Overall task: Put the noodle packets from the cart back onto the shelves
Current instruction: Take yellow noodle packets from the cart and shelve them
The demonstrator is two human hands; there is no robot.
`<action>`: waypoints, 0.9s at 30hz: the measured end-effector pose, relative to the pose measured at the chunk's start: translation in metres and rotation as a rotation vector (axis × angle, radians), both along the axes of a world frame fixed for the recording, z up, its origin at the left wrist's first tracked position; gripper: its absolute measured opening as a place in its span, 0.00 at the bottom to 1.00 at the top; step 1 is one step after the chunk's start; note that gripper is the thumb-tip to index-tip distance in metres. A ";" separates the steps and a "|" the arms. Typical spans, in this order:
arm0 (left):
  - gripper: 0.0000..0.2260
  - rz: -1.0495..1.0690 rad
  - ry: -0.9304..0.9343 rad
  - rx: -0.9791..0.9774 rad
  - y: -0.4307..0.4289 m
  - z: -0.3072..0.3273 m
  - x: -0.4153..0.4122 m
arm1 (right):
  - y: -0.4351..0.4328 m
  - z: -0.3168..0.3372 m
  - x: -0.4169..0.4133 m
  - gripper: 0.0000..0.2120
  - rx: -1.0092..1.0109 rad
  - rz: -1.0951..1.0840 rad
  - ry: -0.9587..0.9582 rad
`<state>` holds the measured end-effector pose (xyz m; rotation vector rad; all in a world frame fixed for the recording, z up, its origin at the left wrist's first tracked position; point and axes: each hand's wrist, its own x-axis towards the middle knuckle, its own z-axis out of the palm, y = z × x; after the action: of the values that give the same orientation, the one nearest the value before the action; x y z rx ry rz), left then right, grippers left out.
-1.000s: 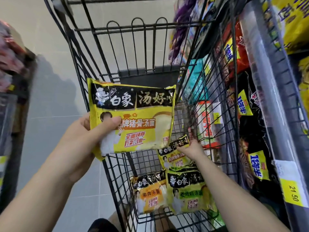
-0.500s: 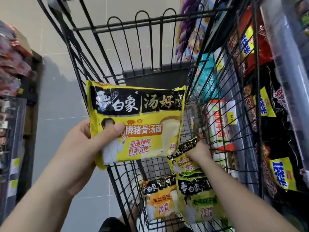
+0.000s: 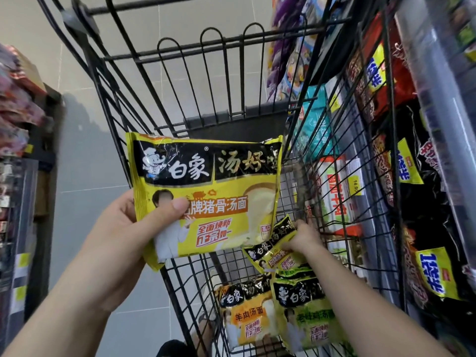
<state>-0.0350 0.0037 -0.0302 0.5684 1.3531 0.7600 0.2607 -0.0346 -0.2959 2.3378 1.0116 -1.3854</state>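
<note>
At the far left a blurred rack (image 3: 18,119) stands across the aisle, too smeared to read. The left grip (image 3: 116,235) is closed on a yellow packet (image 3: 213,191), thumb pressed across its front near the lower left corner and fingers hidden behind it. It holds the packet level above the cart (image 3: 180,73), long axis running left to right. Further right and lower, inside the basket, the right grip (image 3: 304,238) reaches down to a second packet (image 3: 273,253) of the same yellow kind. Its fingers curl over the packet's upper right edge and look pinched on it, though the thumb is out of sight. That packet lies tilted, its long axis slanting up toward the right grip, and its low end overlaps the top of a green packet (image 3: 306,318). An orange packet (image 3: 244,315) sits just beside the green one on the cart floor. The shelves (image 3: 412,176) rise just beyond the cart's right wall, stacked with dark and red noodle bags. So the right grip is the nearer one to them, and I'd judge its packet only needs lifting clear of the wire side. The left packet would have to cross the whole basket to get there.
</note>
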 end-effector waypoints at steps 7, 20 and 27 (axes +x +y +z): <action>0.38 -0.002 0.012 0.001 0.002 0.002 0.001 | 0.006 0.019 0.006 0.36 -0.012 0.120 0.226; 0.12 0.030 0.043 0.021 -0.009 0.009 0.006 | 0.000 0.065 0.023 0.35 0.285 -0.038 0.448; 0.09 0.024 0.087 0.036 -0.007 0.022 0.000 | 0.002 0.103 0.023 0.48 0.368 -0.181 0.485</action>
<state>-0.0350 -0.0038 -0.0085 0.6201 1.4308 0.7879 0.2836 -0.0329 -0.1933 2.4455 1.3018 -2.0606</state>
